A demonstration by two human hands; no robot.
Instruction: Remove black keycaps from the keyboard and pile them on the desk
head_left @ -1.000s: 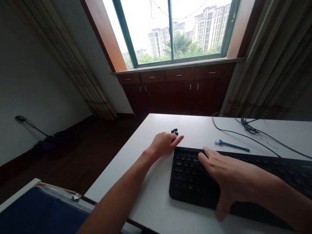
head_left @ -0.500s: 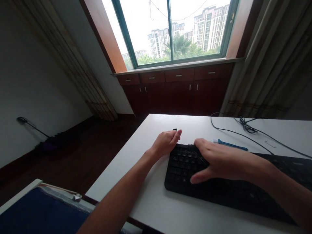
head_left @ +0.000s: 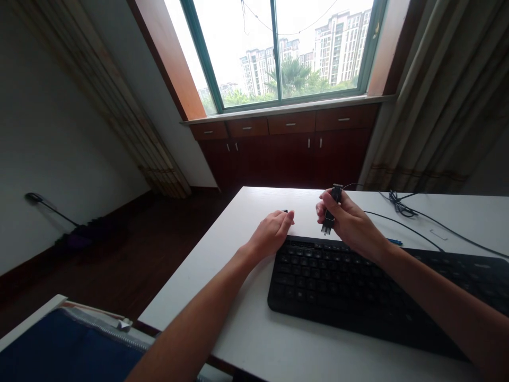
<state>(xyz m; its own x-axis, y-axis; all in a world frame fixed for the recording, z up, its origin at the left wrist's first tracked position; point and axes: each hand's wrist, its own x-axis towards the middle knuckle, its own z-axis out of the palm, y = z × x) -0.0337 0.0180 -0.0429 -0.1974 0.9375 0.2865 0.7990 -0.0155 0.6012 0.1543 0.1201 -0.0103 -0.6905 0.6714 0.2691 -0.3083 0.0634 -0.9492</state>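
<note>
My left hand rests closed on the white table at the keyboard's top left corner. A small black piece shows just past its fingers; what the fingers hold is mostly hidden. Raised over the keyboard's back edge, my right hand is closed round a slim black tool with metal prongs at its lower end. The black keyboard lies flat under my right forearm, which covers part of its keys.
Behind my right hand a blue brush is mostly covered. A black cable runs to the keyboard, with a tangled bundle farther back. A bent metal wire lies on the white table. A navy zippered item is at lower left.
My right hand has lifted off the keyboard and turned upward, bringing the black tool into plain view. The keyboard's left keys are now uncovered. My left hand has barely moved.
</note>
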